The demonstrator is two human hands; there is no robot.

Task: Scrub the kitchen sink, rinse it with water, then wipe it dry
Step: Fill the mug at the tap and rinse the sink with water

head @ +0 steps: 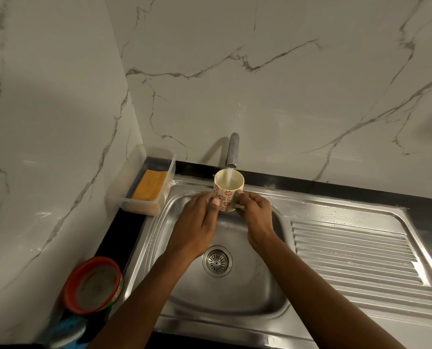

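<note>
A cream mug (228, 190) with red flower prints is held upright under the tap (233, 151), and a stream of water runs into it. My left hand (196, 222) holds the mug's left side, its thumb lying against the wall. My right hand (254, 214) grips the right side, fingers curled at the handle. Both hands hover over the steel sink basin (247, 295), above its round drain strainer (217, 260).
A ribbed steel drainboard (361, 258) with water drops lies to the right. At the back left a clear plastic tub (159, 195) holds an orange sponge (149, 185). A red-rimmed round container (94, 285) and a blue scrubber (69, 328) sit at the front left on the dark counter.
</note>
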